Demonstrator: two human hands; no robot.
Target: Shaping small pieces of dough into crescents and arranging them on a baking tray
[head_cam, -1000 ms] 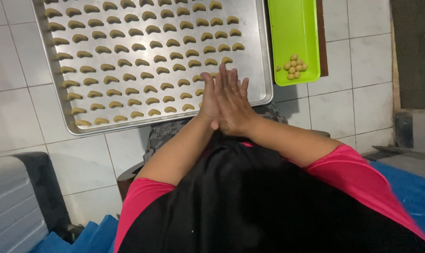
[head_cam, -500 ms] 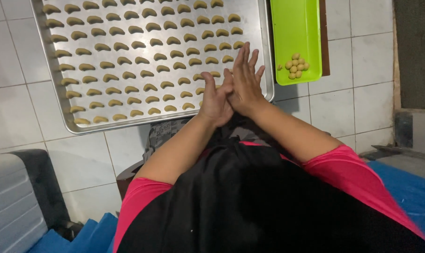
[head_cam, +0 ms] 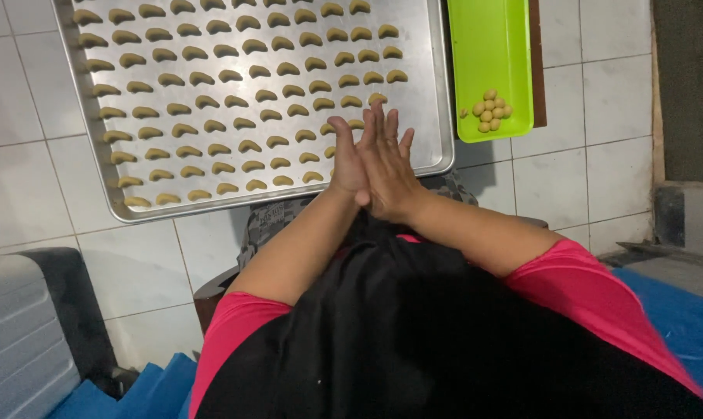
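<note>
Seen from above, two bare hands are pressed palm to palm over the near right corner of a large metal baking tray (head_cam: 433,93). The left hand (head_cam: 347,159) lies partly behind the right hand (head_cam: 386,167); the fingers of both are held straight and close together, pointing away from the body, with only slight gaps at the tips. Whether anything is held between the palms cannot be told.

The tray rests on a white tiled floor (head_cam: 25,178) and is filled with neat rows of small crescent-shaped pieces of pale dough (head_cam: 235,101). The rows reach almost to the hands, and the bare strip of metal along the tray's right side is just beyond the fingertips.

Just beside the tray, to its right, a bright green rectangular plastic tray (head_cam: 495,46) is placed, and a small cluster of round dough balls (head_cam: 491,110) is gathered at its near end, close to the right hand but apart from it.

Pink sleeves and a black garment are seen at the bottom.
</note>
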